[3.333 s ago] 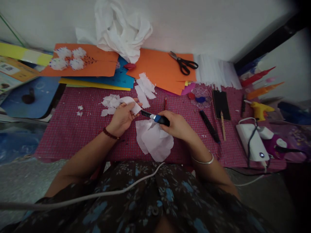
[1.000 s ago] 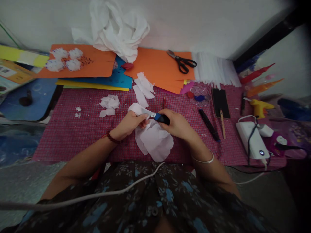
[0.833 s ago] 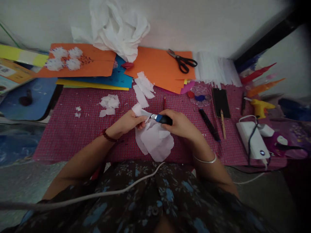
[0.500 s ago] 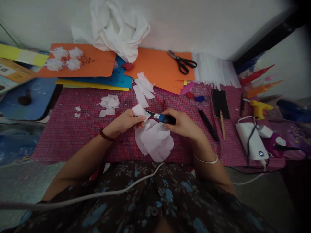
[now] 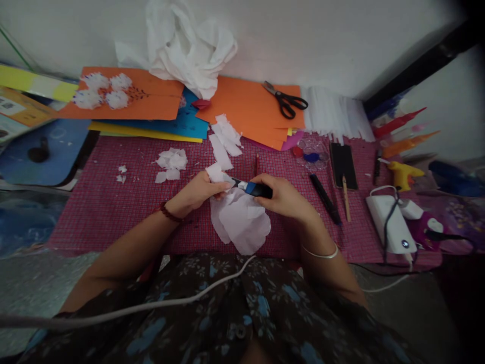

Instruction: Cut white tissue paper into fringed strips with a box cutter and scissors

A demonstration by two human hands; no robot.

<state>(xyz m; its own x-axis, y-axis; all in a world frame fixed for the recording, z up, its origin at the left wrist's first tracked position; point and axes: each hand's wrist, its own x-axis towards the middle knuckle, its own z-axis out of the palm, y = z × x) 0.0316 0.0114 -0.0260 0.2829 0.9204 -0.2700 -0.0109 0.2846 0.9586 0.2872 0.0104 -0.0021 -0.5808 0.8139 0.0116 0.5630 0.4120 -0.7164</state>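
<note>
hands [image 5: 282,196] close together, knife [image 5: 251,188] between

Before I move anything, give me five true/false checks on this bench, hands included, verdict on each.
1. The right hand holds a utility knife. True.
2. The left hand holds the black-handled scissors. False: it pinches a white paper piece; the scissors lie on orange paper.
3. The black marker lies on the checked cloth. True.
4. The glue gun is red. False: it is yellow.
5. The slim wooden tool lies wholly clear of the black phone. False: its upper end overlaps the phone's lower part.
</note>
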